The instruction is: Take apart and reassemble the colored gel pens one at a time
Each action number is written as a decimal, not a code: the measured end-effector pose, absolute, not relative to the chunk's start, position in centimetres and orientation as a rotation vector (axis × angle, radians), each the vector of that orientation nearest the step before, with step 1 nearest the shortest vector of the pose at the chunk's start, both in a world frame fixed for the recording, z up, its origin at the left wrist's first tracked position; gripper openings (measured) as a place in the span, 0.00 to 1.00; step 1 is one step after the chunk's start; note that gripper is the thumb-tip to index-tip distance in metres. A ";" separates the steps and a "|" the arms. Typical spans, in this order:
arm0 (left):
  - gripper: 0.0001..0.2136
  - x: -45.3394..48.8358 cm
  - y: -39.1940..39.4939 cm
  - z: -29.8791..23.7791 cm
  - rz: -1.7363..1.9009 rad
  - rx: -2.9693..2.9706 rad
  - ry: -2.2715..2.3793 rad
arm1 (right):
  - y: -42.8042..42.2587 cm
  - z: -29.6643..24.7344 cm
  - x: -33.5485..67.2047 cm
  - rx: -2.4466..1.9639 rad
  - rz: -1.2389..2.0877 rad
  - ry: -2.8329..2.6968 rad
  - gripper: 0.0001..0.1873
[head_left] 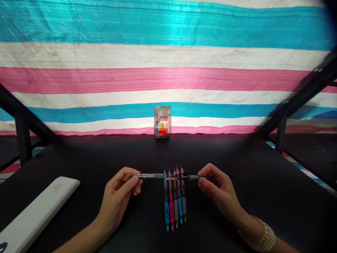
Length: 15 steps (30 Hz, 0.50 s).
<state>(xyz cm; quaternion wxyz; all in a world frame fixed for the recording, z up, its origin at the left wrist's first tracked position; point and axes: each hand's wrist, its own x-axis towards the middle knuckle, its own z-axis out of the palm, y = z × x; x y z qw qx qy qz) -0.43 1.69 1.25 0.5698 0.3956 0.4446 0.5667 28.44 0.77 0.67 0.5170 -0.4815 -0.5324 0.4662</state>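
Note:
My left hand [118, 191] pinches the left end of a clear pen barrel [151, 176] between thumb and fingers. Opposite it, my right hand [221, 189] pinches a grey pen grip [194, 177], from which a thin refill [172, 179] points left. The refill's end lies close to the barrel's open end; whether its tip is inside I cannot tell. Both pieces are level, in line, above the upper ends of several click pens lying side by side. Among these are a blue pen [166, 212], a pink pen [172, 212] and a grey pen [176, 211].
A long white device [39, 211] lies at the left on the black table [126, 151]. At the back edge stands a small blurred box [162, 123]. Dark slanted bars [297, 91] flank both sides, and a striped sheet [105, 80] hangs behind.

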 end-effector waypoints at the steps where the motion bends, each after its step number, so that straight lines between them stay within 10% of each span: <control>1: 0.08 -0.5 1.7 1.3 1.349 0.914 1.049 | 0.8 0.5 28.6 -1.151 1.101 -1.276 0.09; 15: 0.07 -0.5 1.4 1.4 1.350 0.886 1.042 | 0.7 -0.2 29.1 -1.102 1.110 -1.222 0.08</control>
